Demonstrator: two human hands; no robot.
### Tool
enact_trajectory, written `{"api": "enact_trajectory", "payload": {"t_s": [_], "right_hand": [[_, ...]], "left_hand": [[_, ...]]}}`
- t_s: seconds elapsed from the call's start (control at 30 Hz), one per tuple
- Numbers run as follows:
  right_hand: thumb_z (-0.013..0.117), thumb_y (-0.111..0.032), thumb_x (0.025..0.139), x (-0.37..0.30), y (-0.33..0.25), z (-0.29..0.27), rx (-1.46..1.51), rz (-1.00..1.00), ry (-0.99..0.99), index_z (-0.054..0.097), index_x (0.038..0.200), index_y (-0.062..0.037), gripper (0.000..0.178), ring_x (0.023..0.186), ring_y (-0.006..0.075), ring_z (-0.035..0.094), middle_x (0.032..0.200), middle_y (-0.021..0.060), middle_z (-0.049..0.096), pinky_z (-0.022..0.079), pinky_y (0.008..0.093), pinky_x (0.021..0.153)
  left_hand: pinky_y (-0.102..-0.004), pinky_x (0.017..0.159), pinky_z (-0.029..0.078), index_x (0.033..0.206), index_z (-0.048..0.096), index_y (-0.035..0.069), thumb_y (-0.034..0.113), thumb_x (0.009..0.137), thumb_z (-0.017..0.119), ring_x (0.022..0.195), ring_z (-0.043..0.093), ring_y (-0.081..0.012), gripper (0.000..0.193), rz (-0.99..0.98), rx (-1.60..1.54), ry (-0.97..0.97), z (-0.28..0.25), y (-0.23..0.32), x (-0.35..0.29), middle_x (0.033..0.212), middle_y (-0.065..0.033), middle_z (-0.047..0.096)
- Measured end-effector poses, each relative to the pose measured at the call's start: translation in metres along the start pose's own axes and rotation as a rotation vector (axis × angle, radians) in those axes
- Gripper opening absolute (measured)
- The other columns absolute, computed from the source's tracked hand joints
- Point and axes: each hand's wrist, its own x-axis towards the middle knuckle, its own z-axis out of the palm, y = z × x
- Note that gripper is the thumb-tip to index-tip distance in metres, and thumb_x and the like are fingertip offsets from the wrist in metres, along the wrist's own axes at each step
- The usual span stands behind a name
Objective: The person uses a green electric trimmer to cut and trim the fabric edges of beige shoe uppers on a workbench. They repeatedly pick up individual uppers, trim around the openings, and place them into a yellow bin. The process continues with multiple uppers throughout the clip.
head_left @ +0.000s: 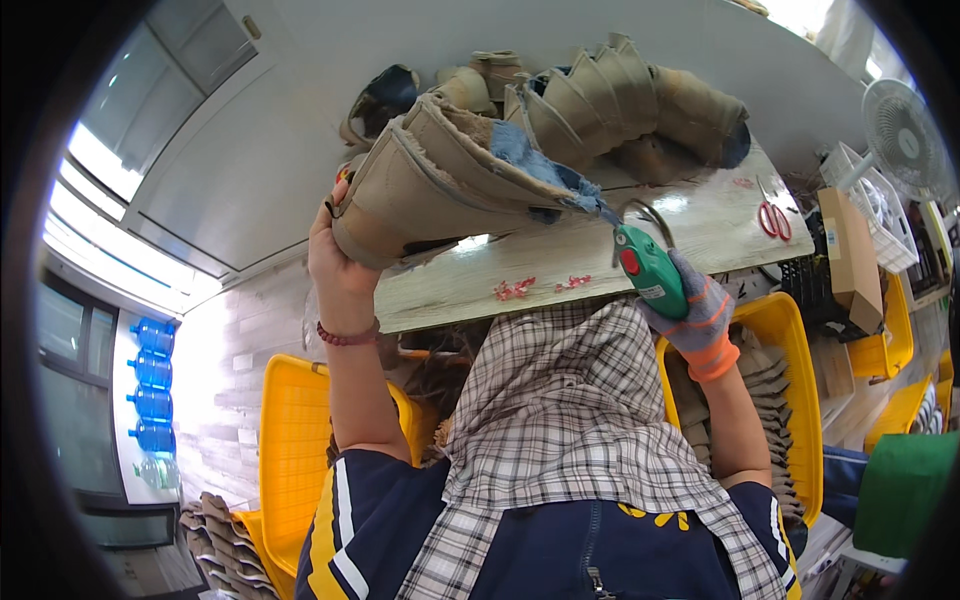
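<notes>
head view: nearest, a checked apron (560,450) covers the person's front, a yellow crate (285,450) to one side. the yellow crate on the right (804,400) holds stacked tan pieces (765,410).

farther out, the gloved right hand (700,300) wraps a green hand tool (652,275); fingers closed round its body, partly hidden behind it. the bare left hand (340,265) grips the narrow end of a nested tan shell bundle (440,190), fingers curled round its edge, some tips out of sight. the bundle is held up, tilted, over the near part of the bench (450,290). its ragged blue lining (525,155) reaches toward the tool's nose; contact cannot be told.

progress: work on this bundle looks under way, not finished, as frayed blue remains at its open end. red scraps (515,289) lie on the bench, source unclear.

beyond, more tan shells (600,105) stand along the bench's far side, and red-handled scissors (773,221) lie right. whether those shells are done or waiting cannot be told; several probably remain. farthest right, a white fan (903,130).
</notes>
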Motion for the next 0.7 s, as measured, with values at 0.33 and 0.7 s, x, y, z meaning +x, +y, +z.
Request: {"api": "enact_trajectory", "payload": {"t_s": [0.33,0.7], "right_hand": [[0.084,-0.029,0.06,-0.004,0.007,-0.005,-0.083,-0.024,0.063,0.053,0.121,0.0003,0.074,0.058,0.0238,0.057,0.081,0.0087,0.064,0.047,0.0333,0.053],[0.085,-0.028,0.059,0.003,0.001,-0.007,-0.03,-0.006,0.084,0.053,0.121,-0.0007,0.075,0.058,0.0238,0.058,0.082,0.0092,0.065,0.048,0.0324,0.053]], "left_hand": [[-0.0448,0.094,0.046,0.115,0.053,-0.001,0.015,0.095,0.043,0.107,0.057,-0.0315,0.028,-0.091,0.005,0.031,-0.006,-0.02,0.016,0.116,-0.0183,0.06],[-0.0481,0.093,0.045,0.103,0.059,0.003,0.019,0.095,0.04,0.106,0.058,-0.0312,0.027,-0.1,-0.09,0.083,0.003,-0.045,0.022,0.114,-0.0175,0.06]]}}
